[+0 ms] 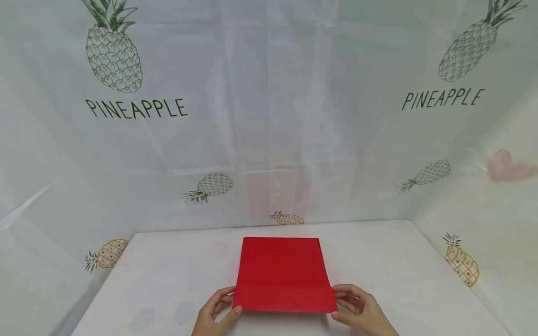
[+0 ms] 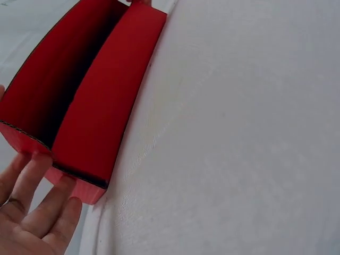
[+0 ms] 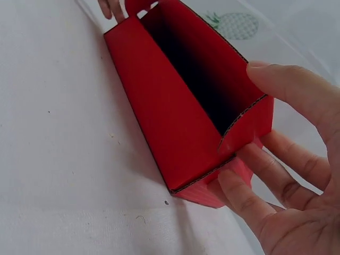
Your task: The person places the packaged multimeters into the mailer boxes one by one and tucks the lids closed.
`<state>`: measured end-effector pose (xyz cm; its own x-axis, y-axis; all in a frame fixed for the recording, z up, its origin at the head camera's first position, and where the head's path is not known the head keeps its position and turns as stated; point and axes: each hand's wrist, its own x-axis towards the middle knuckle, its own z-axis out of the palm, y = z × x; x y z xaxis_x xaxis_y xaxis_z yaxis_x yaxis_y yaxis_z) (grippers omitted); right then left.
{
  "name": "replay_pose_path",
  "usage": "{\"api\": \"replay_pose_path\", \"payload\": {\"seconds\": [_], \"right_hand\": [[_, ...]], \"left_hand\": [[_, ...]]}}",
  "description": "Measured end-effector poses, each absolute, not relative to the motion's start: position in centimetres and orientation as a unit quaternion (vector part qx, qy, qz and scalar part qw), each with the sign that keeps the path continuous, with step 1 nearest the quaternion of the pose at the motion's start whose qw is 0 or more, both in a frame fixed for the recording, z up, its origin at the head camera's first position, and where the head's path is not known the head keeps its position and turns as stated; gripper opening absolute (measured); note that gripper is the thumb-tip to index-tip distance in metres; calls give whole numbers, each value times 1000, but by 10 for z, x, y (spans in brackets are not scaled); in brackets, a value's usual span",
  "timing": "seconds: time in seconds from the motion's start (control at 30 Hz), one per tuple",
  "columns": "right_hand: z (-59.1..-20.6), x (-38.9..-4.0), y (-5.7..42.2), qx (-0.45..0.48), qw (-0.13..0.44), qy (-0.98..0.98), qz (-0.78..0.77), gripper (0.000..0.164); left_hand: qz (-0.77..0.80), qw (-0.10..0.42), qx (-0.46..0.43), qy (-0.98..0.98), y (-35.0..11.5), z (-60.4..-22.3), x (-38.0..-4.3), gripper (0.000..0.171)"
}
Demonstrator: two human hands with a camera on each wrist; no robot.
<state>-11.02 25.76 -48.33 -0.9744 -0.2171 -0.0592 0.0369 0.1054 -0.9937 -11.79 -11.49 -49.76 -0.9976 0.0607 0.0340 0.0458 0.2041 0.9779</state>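
A red cardboard box lies on the white table, its lid raised along the near side. Both wrist views show a dark gap between the lid and the front wall. My left hand grips the left near corner, thumb on the lid's front edge and fingers along the side. At the opposite corner my right hand holds the box likewise. A curved side tab of the lid overlaps the box end near the right fingers. The box's inside is in shadow.
The white tabletop extends around the box. Behind it hangs a pale curtain printed with pineapples, which also runs along both sides of the table.
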Motion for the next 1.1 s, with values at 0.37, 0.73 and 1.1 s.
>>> {"api": "replay_pose_path", "payload": {"seconds": [0.37,0.73,1.1], "right_hand": [[-487,-116,261,-96,103,726,-673,56],[-492,-116,263,-114,111,739,-655,59],[-505,-117,256,-98,112,730,-668,78]], "left_hand": [[649,46,31,759,-117,-499,-122,56],[670,77,68,735,-122,-507,-124,55],[649,95,88,750,-125,-509,-126,69]]}}
